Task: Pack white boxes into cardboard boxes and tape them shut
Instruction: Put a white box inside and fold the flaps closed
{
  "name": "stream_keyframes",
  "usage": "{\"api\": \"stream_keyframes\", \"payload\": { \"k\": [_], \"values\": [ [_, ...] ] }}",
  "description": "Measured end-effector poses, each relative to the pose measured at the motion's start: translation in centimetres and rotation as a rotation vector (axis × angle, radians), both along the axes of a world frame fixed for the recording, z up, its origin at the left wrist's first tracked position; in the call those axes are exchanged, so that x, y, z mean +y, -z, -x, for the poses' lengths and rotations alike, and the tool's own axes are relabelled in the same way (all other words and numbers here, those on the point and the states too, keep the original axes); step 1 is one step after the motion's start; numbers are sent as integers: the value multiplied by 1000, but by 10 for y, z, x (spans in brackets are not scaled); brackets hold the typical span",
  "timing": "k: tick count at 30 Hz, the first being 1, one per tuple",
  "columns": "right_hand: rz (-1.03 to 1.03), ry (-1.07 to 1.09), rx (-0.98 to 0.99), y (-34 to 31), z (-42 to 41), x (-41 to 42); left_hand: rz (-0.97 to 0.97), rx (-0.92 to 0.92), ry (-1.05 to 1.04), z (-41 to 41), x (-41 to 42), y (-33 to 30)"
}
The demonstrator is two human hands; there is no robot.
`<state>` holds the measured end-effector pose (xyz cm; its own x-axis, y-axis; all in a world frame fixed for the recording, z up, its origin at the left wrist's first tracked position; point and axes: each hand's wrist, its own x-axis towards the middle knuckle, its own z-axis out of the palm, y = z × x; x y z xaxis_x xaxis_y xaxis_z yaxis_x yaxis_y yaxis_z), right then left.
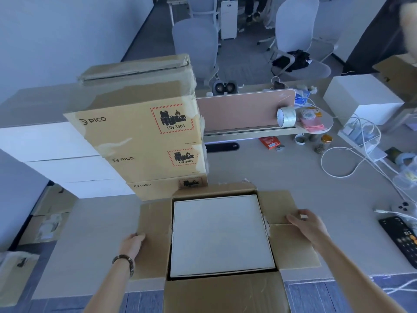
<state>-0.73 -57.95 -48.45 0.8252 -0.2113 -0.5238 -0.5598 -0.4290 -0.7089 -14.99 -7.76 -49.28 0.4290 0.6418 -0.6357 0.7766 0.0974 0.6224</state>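
An open cardboard box (291, 245) stands at the desk's near edge with all its flaps spread outward. A white box (220, 234) lies flat inside it, filling the opening. My left hand (132, 243) grips the outer edge of the left flap, fingers curled over it. My right hand (308, 224) holds the right flap near its split, fingers curled at the far edge. A roll of clear tape (286, 117) stands on edge on the small shelf by the pink divider.
Three taped PICO cardboard boxes (135, 136) are stacked just behind the open box, with stacked white boxes (52, 152) to their left. Another white box (363, 98) sits far right. Cables (352, 152), a phone (400, 236) and small items lie on the right.
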Motion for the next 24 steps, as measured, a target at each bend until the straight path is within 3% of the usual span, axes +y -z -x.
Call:
{"api": "stream_keyframes", "payload": {
  "k": [8, 15, 19, 24],
  "values": [
    [-89, -147, -58, -47, 2, -7, -303, -71, 71, 5, -6, -66],
    [70, -273, -153, -78, 13, 20, -392, -243, 228, -8, -65, -118],
    [46, -279, -121, -91, 17, 44, -497, -209, 396, -19, -103, -121],
    [-53, -339, -170, -107, 30, 72, -547, -193, 463, -25, -132, -115]
  ]
}}
